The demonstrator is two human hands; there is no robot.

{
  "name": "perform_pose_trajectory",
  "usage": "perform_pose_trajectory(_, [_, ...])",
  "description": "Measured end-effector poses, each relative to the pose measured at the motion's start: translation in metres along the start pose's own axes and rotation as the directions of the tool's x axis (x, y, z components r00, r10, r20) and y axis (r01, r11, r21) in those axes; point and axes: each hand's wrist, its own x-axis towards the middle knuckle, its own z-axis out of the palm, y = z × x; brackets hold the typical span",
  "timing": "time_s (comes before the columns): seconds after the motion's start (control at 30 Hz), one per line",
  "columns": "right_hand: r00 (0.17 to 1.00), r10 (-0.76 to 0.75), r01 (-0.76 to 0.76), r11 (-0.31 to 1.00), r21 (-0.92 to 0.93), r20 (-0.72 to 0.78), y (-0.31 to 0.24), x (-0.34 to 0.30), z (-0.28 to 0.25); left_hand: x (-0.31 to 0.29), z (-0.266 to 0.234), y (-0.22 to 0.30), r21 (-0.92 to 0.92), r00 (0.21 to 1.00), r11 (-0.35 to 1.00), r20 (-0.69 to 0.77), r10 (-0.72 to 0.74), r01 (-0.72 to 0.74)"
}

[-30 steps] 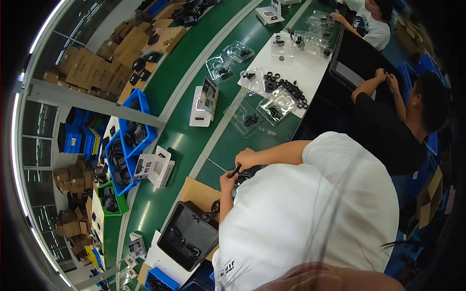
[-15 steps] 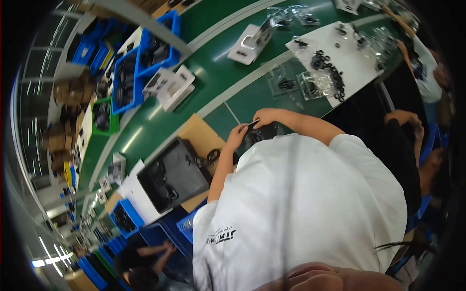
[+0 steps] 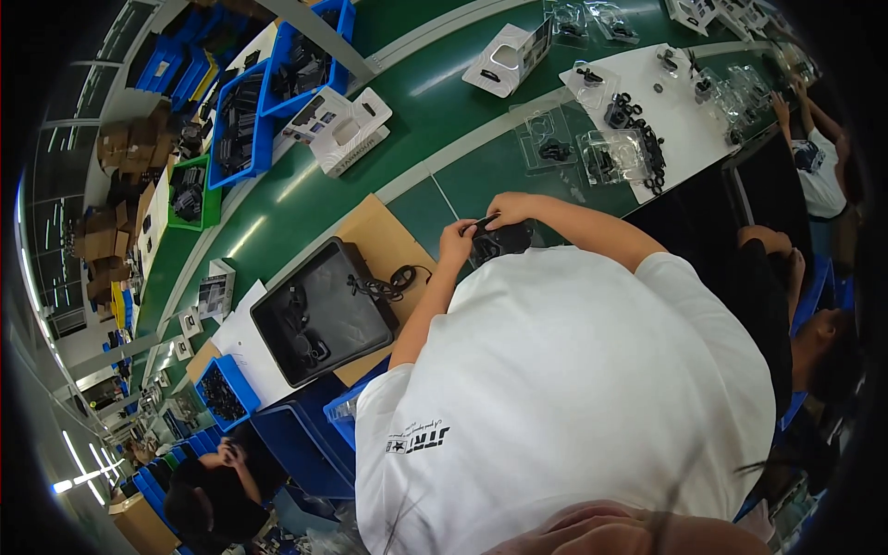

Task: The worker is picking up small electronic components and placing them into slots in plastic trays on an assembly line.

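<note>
My left hand (image 3: 455, 242) and my right hand (image 3: 509, 211) meet close in front of my body, fingers closed. Between their fingertips they pinch a small, thin black piece (image 3: 480, 224); its kind is too small to make out. Just below it lies a dark, shiny heap of black parts (image 3: 502, 242), partly hidden by my shirt. Left of my left forearm, a coiled black cable (image 3: 400, 282) hangs by the rim of a dark grey bin (image 3: 268, 324), which holds a few black cabled pieces (image 3: 310, 350).
Cardboard (image 3: 375, 222) lies under the bin. Ahead, the green conveyor (image 3: 421, 116) carries white packaging boxes (image 3: 338, 134). Clear plastic blisters (image 3: 615, 157) and black rings (image 3: 652, 148) lie on a white sheet (image 3: 689, 129) at right. Blue bins (image 3: 239, 129) stand far left; co-workers (image 3: 823, 176) sit nearby.
My view has shifted slightly, so the scene sits a little differently. Both hands stay together on the small black piece. At lower left, a co-worker's hands have lifted.
</note>
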Motion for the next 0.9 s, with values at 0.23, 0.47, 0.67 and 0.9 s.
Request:
perform_pose_trajectory(0.23, [0.965, -0.081, 0.038, 0.984, -0.172, -0.251, -0.011, -0.013, 0.008, 0.007, -0.003, -0.01, -0.051, 0.992, 0.99, -0.001, 0.129, -0.129])
perform_pose_trajectory(0.47, [0.977, 0.212, -0.212, 0.977, 0.003, 0.037, -0.005, 0.016, -0.004, 0.014, -0.013, 0.002, -0.035, 0.983, 0.992, 0.133, 0.125, -0.121])
perform_pose_trajectory(0.67, [0.999, 0.033, -0.034, 0.999, 0.007, 0.033, -0.001, 0.018, -0.006, 0.014, -0.018, 0.003, 0.081, 0.986, 0.993, 0.148, 0.078, -0.09])
perform_pose_trajectory(0.9, [0.99, -0.061, 0.028, 0.969, 0.244, 0.13, -0.002, -0.001, -0.072, 0.073, -0.067, 0.017, -0.241, 0.974, 0.967, 0.189, 0.125, -0.077])
